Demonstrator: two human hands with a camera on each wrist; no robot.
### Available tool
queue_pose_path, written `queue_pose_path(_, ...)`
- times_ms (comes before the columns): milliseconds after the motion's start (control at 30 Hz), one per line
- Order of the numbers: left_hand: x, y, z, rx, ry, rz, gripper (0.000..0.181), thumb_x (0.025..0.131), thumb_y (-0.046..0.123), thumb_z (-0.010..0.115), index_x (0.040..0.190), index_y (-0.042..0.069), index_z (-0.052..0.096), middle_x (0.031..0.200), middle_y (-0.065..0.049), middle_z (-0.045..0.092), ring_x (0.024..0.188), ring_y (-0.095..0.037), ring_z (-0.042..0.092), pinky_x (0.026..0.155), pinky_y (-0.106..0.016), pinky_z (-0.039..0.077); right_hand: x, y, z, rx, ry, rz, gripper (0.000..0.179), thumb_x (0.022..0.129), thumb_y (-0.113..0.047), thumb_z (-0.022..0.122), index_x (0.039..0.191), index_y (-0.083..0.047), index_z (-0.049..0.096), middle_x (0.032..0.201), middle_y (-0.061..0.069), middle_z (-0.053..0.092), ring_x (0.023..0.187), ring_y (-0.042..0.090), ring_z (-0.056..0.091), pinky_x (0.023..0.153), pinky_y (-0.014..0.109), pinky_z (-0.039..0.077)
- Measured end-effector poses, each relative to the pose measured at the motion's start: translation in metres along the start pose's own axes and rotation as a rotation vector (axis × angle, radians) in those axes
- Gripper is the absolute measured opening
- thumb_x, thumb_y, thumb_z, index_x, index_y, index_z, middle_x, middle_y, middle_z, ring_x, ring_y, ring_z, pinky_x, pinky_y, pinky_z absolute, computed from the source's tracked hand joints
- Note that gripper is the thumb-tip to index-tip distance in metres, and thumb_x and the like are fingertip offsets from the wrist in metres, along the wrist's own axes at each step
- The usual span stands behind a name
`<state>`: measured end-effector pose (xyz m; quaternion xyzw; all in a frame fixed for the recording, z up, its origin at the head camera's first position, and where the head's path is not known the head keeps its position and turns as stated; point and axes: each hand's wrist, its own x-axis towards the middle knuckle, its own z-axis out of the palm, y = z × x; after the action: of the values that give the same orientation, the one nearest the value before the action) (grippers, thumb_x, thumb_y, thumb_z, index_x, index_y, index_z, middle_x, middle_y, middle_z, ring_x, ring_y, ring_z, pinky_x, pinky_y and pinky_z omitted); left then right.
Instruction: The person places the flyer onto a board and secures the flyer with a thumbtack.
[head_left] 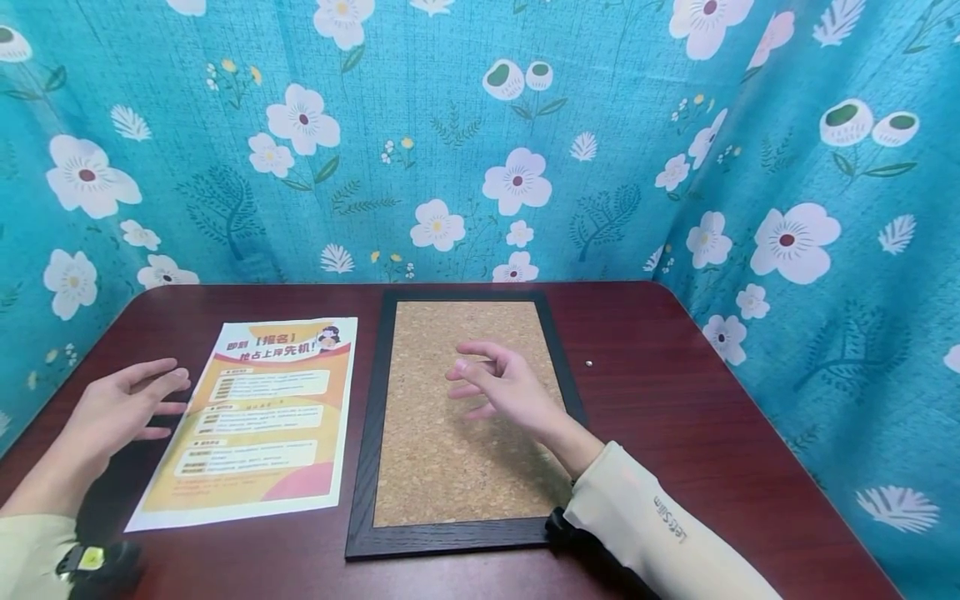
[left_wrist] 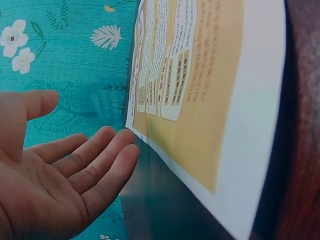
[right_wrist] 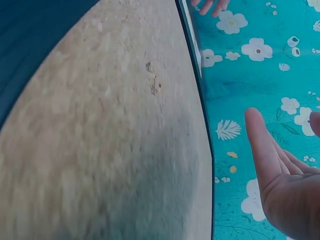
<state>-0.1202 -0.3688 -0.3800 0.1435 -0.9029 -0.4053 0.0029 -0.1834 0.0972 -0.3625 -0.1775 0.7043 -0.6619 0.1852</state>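
Note:
A printed poster [head_left: 262, 417] in yellow and orange, with a white margin, lies on the left of the table. My left hand [head_left: 123, 412] hovers by its left edge, holding nothing; in the left wrist view the palm shows and the fingers [left_wrist: 95, 160] are loosely extended near the paper's edge. To the right of the poster lies a cork board [head_left: 450, 450] in a black frame. Above the cork is my right hand [head_left: 510, 387], relaxed and holding nothing, its fingers pointing left. The right wrist view shows that hand [right_wrist: 285, 185] beyond the board's edge.
A small, pale, round object [head_left: 588, 363] sits on the dark red-brown table [head_left: 652, 433] to the right of the board. A blue floral curtain [head_left: 480, 167] hangs behind the table and along its sides.

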Motion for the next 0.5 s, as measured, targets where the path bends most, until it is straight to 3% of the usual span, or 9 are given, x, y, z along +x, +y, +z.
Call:
queue_pose_path(300, 0.003, -0.007, 0.000, -0.008, 0.008, -0.009, 0.079, 0.104, 0.044, 0.048, 0.153, -0.012, 0.021, 0.140, -0.046, 0.036, 0.115, -0.058, 0.054, 0.064, -0.039, 0.061, 0.009, 0.002, 0.015, 0.061, -0.043, 0.022, 0.045, 0.104, -0.023, 0.059, 0.144, -0.005, 0.048, 0.128, 0.031, 0.061, 0.109, 0.046, 0.064, 0.077, 0.050, 0.060)
queue_pose_path(500, 0.005, -0.009, 0.001, -0.008, -0.001, -0.021, 0.081, 0.104, 0.046, 0.048, 0.153, -0.011, 0.020, 0.142, -0.046, 0.034, 0.118, -0.059, 0.051, 0.067, -0.044, 0.061, 0.013, 0.001, 0.027, 0.066, -0.063, 0.025, 0.047, 0.104, -0.021, 0.058, 0.145, -0.002, 0.046, 0.127, 0.030, 0.061, 0.107, 0.043, 0.066, 0.077, 0.051, 0.059)
